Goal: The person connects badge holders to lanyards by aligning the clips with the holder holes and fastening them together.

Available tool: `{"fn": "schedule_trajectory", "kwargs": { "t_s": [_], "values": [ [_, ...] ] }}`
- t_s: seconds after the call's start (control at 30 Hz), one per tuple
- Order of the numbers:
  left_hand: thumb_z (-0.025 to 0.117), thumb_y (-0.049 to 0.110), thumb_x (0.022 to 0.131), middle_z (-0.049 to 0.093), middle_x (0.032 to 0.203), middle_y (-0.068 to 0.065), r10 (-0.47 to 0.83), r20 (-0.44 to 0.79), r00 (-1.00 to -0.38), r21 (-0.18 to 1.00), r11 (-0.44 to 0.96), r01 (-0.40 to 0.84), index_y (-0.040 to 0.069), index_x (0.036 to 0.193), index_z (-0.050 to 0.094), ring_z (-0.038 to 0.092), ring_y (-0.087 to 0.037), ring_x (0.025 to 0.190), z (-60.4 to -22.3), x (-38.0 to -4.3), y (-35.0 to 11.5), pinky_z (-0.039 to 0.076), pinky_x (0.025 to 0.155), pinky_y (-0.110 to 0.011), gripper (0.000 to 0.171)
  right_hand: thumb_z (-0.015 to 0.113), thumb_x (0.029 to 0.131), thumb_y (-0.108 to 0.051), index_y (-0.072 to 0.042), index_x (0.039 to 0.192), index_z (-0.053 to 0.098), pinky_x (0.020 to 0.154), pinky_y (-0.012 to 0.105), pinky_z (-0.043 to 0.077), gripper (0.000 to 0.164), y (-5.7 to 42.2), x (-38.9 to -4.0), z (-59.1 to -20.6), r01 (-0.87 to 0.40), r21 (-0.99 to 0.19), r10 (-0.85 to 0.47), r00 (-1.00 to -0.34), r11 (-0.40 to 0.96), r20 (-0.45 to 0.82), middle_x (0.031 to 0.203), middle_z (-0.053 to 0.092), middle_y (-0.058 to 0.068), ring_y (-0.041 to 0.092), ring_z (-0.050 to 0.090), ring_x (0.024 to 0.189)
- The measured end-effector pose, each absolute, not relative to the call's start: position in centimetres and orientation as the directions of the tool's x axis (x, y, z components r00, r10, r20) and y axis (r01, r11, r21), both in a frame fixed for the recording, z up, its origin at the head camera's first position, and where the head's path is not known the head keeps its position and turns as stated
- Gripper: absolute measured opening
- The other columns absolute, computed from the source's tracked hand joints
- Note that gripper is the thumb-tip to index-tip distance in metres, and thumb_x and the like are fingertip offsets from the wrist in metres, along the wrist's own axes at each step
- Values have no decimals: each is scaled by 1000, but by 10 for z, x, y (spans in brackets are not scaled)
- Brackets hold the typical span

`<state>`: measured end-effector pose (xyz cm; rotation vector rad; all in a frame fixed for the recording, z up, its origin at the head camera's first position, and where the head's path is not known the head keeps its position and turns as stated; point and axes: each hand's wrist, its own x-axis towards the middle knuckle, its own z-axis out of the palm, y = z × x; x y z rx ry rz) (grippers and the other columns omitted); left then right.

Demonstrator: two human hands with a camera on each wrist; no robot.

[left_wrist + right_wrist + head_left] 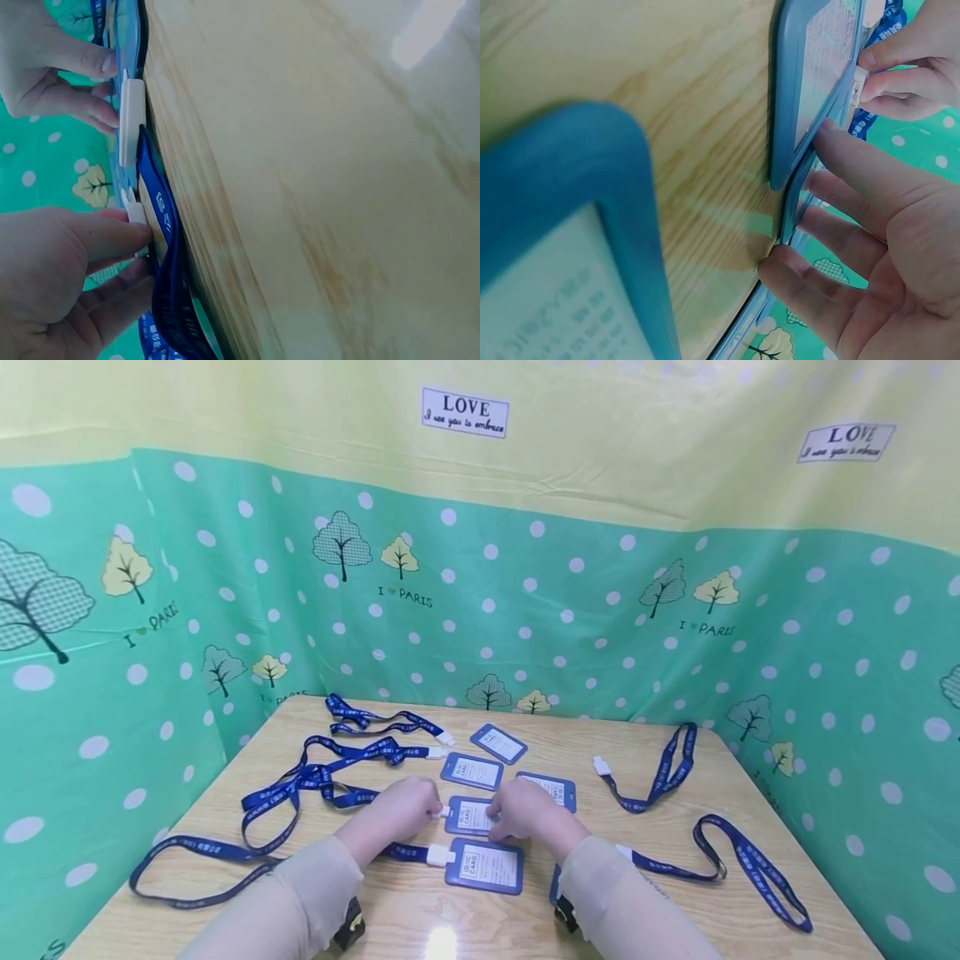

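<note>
Joining a white clip point(444, 812) to the left end of a blue card holder point(470, 817) looks to be your step in hand, at the lower middle of the head view. The fingers of your left hand point(405, 806) pinch that clip, while the fingers of your right hand point(528, 810) grip the holder's right end, where it lies on the table point(405, 914). Clip and holder meet at the slot end, but you cannot tell from these views whether the fastening has caught. Just below in the frame, a nearer holder point(483, 865) has its own clip point(439, 856) at its left end and appears finished. Your next move probably calls for keeping the right grip steady, threading the tab through the slot and pressing it home, with the clip square to the edge so that it does not skew or slide off. After that, the farther holder point(472, 771) just above seems a likely candidate: a loose clip point(437, 752) lies near its left side, apart from it, on a dark blue lanyard point(382, 750).
</note>
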<state>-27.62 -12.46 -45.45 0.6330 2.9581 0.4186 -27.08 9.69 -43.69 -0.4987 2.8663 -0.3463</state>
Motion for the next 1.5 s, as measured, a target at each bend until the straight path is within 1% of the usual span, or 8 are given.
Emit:
{"fn": "schedule_trajectory", "kwargs": {
  "t_s": [0.2,0.3,0.43,0.6,0.87,1.13,1.33,1.5],
  "values": [
    [76,10,91,73,100,0,441,24,-897,300,853,427,14,103,81,69,-21,98,-459,-275,-134,58,89,-40,14,89,78,-36,-23,112,79,96,42,55,37,97,-271,-439,-307,-262,-357,-919,915,-168,115,74,-2,22,66,111],
    [77,9,90,73,103,-1,455,41,-890,321,837,443,16,102,81,69,-24,102,-460,-275,-138,57,91,-41,15,89,78,-37,-23,111,79,96,42,55,37,97,-272,-439,-308,-263,-357,-919,914,-167,115,74,-2,22,67,109],
    [76,10,91,72,107,-2,486,46,-873,328,818,473,16,103,81,68,-24,104,-459,-276,-141,57,93,-42,14,89,78,-37,-24,111,80,96,42,55,37,98,-272,-440,-303,-261,-352,-921,916,-166,116,74,-2,20,67,106],
    [74,10,93,72,108,-2,508,38,-861,325,808,491,17,103,81,68,-24,106,-456,-278,-144,57,94,-41,14,89,78,-37,-23,112,80,97,43,54,37,99,-272,-439,-299,-261,-348,-923,918,-166,115,74,-2,21,66,108],
    [74,10,93,72,109,-2,498,14,-867,326,818,474,18,103,81,68,-24,107,-455,-277,-144,56,94,-42,15,89,78,-37,-23,111,80,97,43,54,37,99,-272,-439,-304,-268,-355,-919,914,-168,116,74,-2,23,66,113],
    [74,10,93,72,110,-2,501,23,-865,333,812,479,18,104,81,68,-25,108,-456,-278,-145,56,94,-43,15,89,78,-36,-23,111,80,96,42,55,37,99,-272,-438,-303,-269,-353,-921,914,-165,116,74,-1,21,67,108],
    [74,11,93,72,107,-1,516,53,-855,306,807,506,17,102,81,69,-23,105,-458,-278,-145,57,93,-41,13,89,78,-35,-23,111,80,95,41,55,37,98,-272,-438,-307,-268,-356,-921,913,-158,115,74,-1,20,67,104],
    [74,12,93,73,107,0,510,47,-859,297,814,500,16,102,81,69,-22,104,-459,-279,-143,57,92,-40,12,90,78,-35,-23,111,80,94,40,55,36,98,-272,-438,-292,-272,-343,-924,917,-168,112,74,-1,15,64,94]
  ]
}}
